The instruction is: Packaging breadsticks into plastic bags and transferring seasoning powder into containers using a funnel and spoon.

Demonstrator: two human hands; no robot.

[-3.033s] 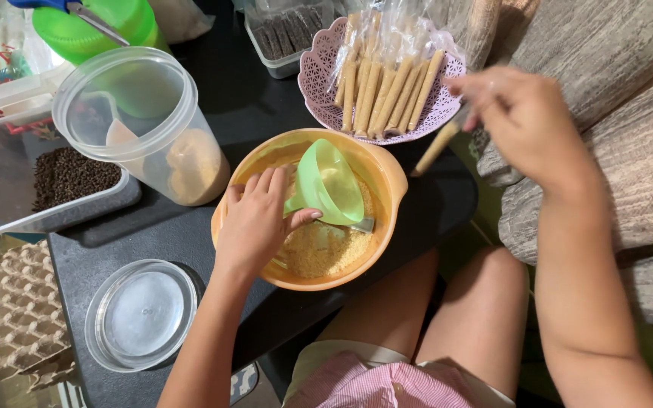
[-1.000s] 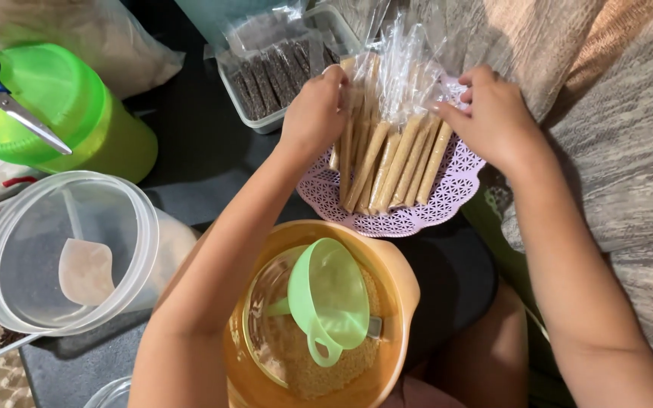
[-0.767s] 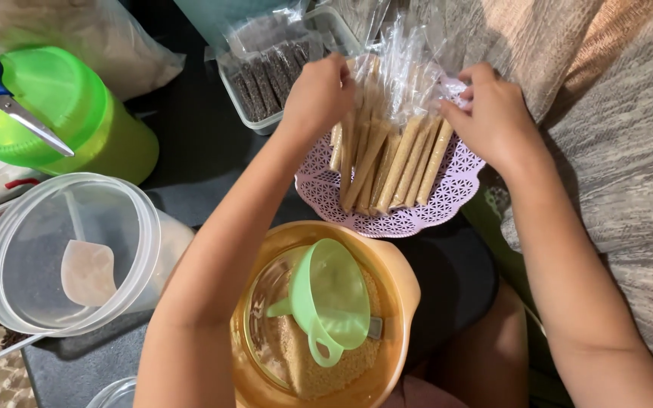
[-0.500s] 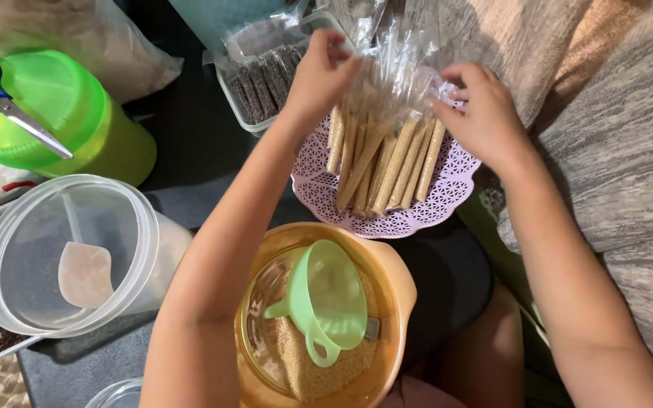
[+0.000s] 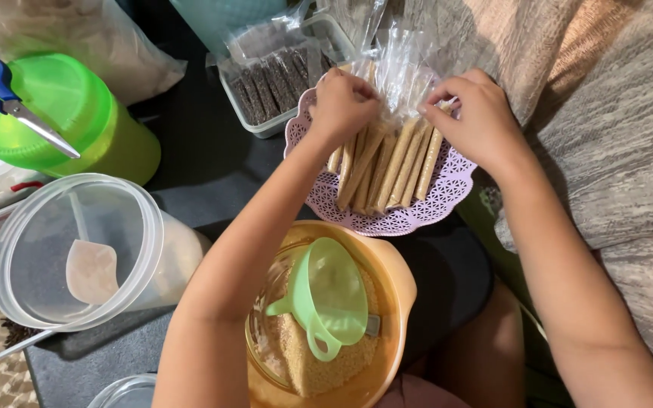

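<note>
A pink lattice plate (image 5: 417, 211) holds several long tan sticks (image 5: 394, 162) sealed in clear plastic sleeves. My left hand (image 5: 345, 102) grips the upper ends of the sleeves on the plate's left side. My right hand (image 5: 478, 121) pinches the sleeve ends on the right side. Below the plate, an orange bowl (image 5: 398, 276) holds tan crumbs and a green funnel (image 5: 326, 295).
A clear tub of dark sticks (image 5: 270, 79) stands behind the plate. On the left are a green lidded jar (image 5: 62, 113) with blue-handled scissors (image 5: 9, 94) on top and an open clear canister (image 5: 77, 253) with a scoop inside. A grey sofa cushion (image 5: 621, 151) lies on the right.
My left hand left the funnel in the bowl and reached up to the plate. Both hands now gather the sleeve tops, which lifted briefly and came back down.
</note>
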